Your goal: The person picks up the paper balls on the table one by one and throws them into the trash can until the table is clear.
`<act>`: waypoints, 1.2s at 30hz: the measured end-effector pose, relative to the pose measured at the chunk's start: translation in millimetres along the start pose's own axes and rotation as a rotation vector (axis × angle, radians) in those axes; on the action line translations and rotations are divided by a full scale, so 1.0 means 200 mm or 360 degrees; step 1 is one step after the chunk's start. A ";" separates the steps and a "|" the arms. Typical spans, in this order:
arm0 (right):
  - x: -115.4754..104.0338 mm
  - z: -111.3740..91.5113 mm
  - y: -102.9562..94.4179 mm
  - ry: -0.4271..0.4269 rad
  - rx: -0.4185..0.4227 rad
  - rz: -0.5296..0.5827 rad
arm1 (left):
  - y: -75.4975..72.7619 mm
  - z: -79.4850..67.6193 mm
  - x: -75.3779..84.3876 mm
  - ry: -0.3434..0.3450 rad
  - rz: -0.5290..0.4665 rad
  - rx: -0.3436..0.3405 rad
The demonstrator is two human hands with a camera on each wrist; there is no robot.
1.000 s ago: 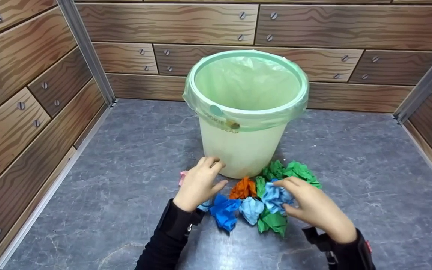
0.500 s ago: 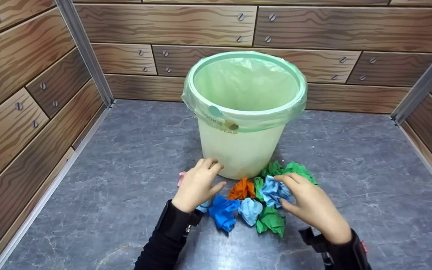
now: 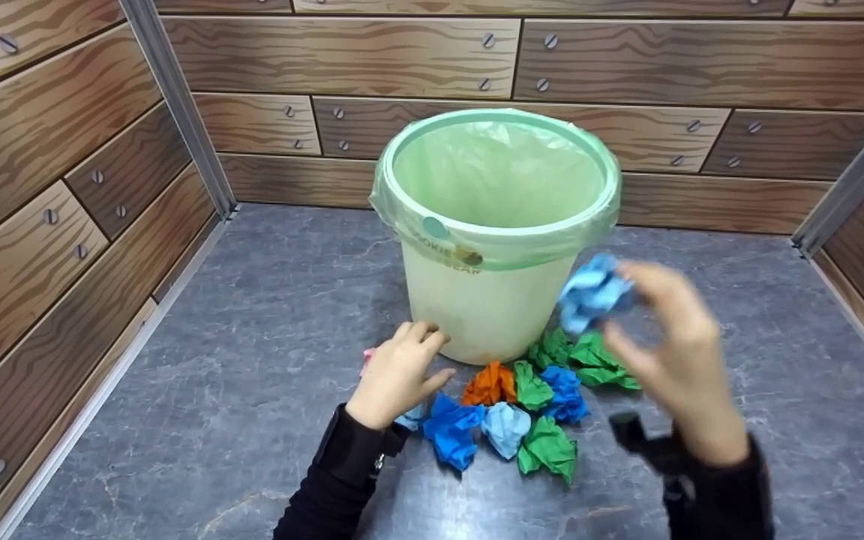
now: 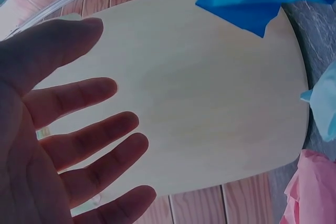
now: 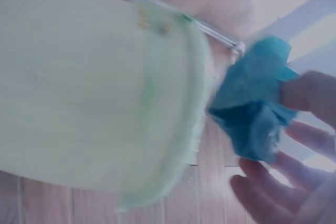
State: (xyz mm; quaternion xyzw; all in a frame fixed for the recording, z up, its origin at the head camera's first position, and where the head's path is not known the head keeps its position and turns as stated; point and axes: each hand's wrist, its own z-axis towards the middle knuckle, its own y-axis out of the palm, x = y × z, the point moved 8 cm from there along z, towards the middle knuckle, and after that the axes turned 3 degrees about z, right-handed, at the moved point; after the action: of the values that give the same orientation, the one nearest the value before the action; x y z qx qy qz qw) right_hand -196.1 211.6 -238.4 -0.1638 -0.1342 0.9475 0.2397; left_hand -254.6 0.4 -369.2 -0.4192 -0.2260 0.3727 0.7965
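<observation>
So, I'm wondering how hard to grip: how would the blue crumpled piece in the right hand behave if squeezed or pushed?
The blue piece looks like crumpled paper, so it is probably light for its size. Its loose folds suggest it would squash under a firm pinch. With that jagged outline, it would likely slide or tumble unevenly rather than roll.

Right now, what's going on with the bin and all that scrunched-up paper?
Somebody's right hand is holding a light blue ball of crumpled paper up in the air near the bin; it isn't inside. Their left hand is open near the bottom of the bin and holds nothing. Other balls lie in front of the bin: an orange ball, plus blue and green ones. A pink ball peeks out by the left hand.
</observation>
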 end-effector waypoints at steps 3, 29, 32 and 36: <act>0.03 0.13 -0.07 0.0071 0.0178 -0.0002 | 0.00 0.00 0.00 0.0002 0.0007 0.0001; 0.31 0.42 0.16 0.0349 -0.0023 -0.0385 | 0.02 0.00 0.00 -0.0011 0.0023 -0.0085; 0.30 0.41 0.16 0.0356 -0.0015 -0.0374 | 0.02 0.00 0.00 -0.0010 0.0030 -0.0080; 0.28 0.39 0.14 0.0363 0.0008 -0.0348 | 0.01 0.00 0.00 -0.0012 0.0033 -0.0083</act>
State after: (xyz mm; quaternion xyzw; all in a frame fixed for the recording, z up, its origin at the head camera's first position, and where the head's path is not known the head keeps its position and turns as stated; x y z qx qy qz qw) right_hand -282.4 202.1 -190.8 -0.2540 -0.1208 0.8914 0.3553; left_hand -254.7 1.4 -371.3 -0.4407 -0.2343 0.3766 0.7804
